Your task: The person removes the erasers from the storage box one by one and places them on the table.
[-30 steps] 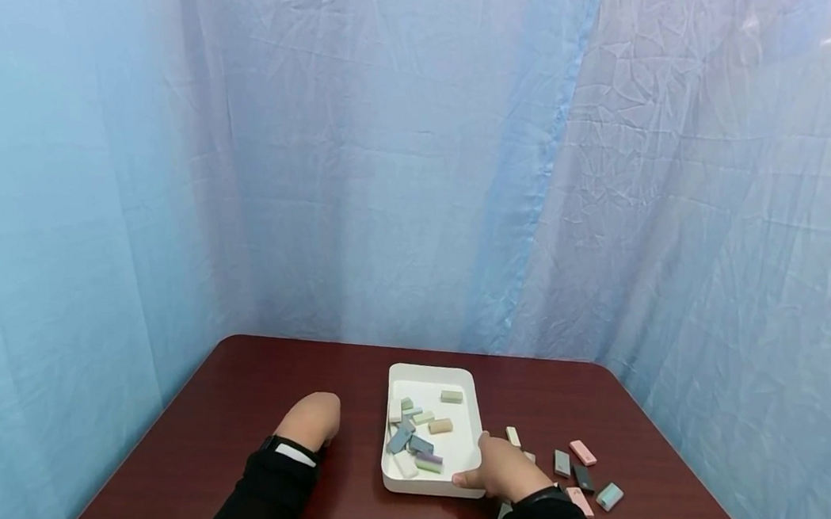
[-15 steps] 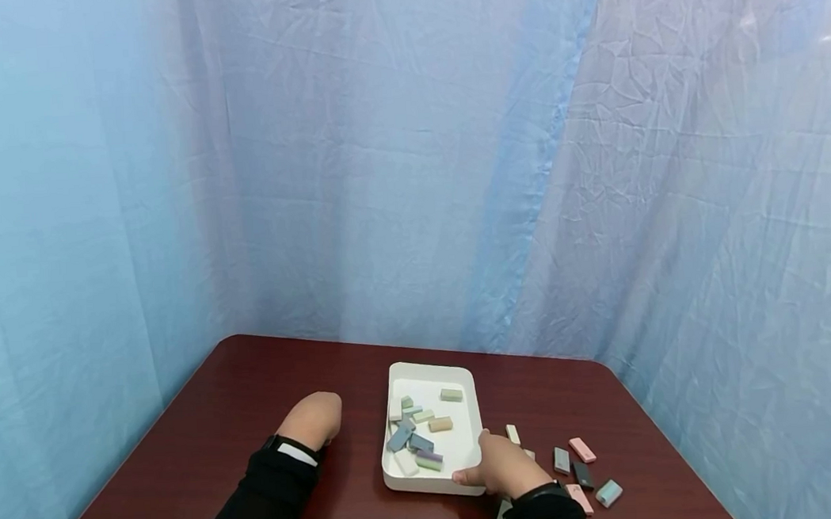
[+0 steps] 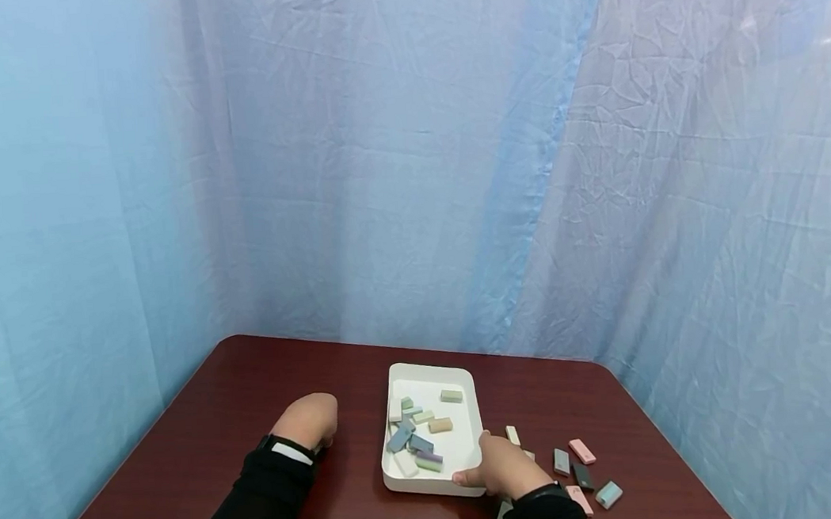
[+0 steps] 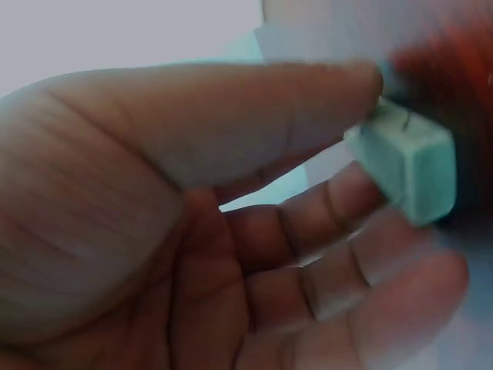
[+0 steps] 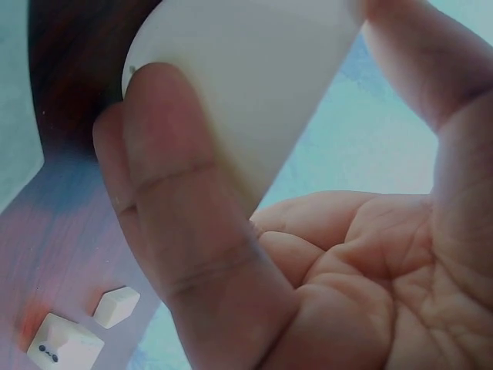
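Tray (image 3: 466, 383) corner in right hand (image 3: 498, 467).

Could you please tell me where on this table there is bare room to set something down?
Bare table lies along the far edge behind the white tray, and between the left hand and the tray. It is crowded right of the tray, where the right hand grips the tray's corner among loose blocks.

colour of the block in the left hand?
Pale mint green block, pinched by the left hand. Left wrist view shows it best.
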`<state>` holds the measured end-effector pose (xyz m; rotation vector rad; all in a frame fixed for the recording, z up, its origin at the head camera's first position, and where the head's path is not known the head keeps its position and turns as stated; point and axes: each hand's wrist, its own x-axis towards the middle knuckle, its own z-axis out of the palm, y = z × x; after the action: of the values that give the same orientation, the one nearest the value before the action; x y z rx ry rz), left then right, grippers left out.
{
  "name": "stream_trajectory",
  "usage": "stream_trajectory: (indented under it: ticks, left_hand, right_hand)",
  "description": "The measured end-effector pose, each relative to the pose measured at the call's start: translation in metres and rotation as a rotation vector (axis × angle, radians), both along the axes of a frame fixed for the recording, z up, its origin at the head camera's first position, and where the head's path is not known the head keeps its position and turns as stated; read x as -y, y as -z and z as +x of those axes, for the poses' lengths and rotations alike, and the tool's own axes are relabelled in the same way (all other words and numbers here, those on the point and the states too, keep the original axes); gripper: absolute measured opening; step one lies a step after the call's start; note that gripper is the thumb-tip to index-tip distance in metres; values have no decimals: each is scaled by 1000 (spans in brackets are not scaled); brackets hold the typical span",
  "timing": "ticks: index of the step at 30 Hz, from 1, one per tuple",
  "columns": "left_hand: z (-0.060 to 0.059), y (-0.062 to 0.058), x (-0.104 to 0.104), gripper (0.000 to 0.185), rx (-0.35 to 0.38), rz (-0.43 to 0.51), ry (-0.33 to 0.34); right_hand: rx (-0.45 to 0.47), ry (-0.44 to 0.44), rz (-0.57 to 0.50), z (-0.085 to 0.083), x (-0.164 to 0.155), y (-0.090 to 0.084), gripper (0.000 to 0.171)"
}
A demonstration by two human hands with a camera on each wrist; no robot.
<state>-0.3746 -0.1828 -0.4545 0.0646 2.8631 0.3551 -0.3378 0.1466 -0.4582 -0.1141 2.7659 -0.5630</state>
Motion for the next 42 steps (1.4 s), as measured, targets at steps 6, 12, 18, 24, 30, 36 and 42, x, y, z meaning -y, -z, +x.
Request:
stream_trajectory:
  ticks: [6,12,18,24,30,36,42]
  left_hand:
    - [2,-10,-5,12,-173,55,48]
    - [-2,-21,-34,12,-334,72,191]
    - [6,-26,-72,18,-398,84,362]
    - [15,-15,-102,23,-426,70,531]
    - [16,3,-117,32,-402,37,574]
    - [14,18,-121,25,-435,-44,628]
    - [17,17,-121,20,-451,-151,578]
  right_hand:
    - [-7,4,-3,0,-2,-1,98]
    - [-3,0,2,0,-2,-3,99]
    - [-6,-5,4,0,-3,-3,99]
    - [-18,-21,5,1,-3,-3,96]
    - [-35,-17,14,1,-2,-3,95]
    - [-34,-13,3,1,-1,-3,92]
    - [-43,-9,-3,1,-1,-2,94]
